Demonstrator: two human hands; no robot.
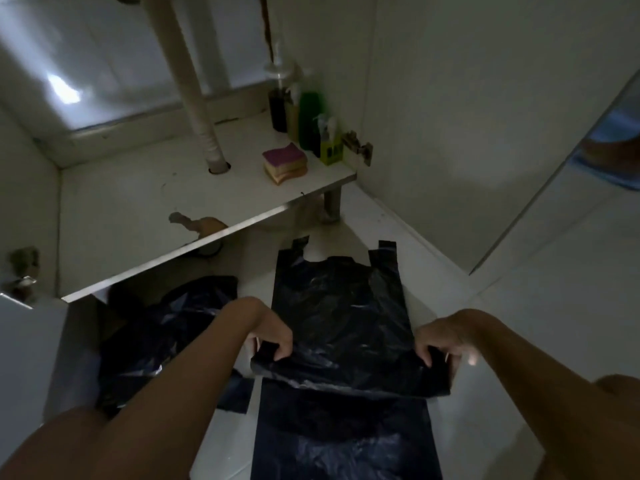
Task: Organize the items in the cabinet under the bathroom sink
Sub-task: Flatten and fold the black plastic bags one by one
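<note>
Curled fingers [283, 349] of the left hand [272, 336] and of the right hand [437, 342] pinch the two near corners of a black plastic bag [346, 317], its near edge lifted and doubled over while the rest lies flat on the white tiled floor [526, 317] in dim light. The bag is glossy and creased, vest-shaped, its two handle straps pointing towards the cabinet. It overlaps a second flat black bag [346, 441] nearer the camera, and a crumpled heap of black plastic [166, 334] sits beside the left forearm, partly under the cabinet shelf [138, 202]. On that white, stained shelf a drain pipe [194, 84] drops through a hole, with stacked sponges [284, 163] near it and a row of bottles [311, 123] against the right-hand wall.
</note>
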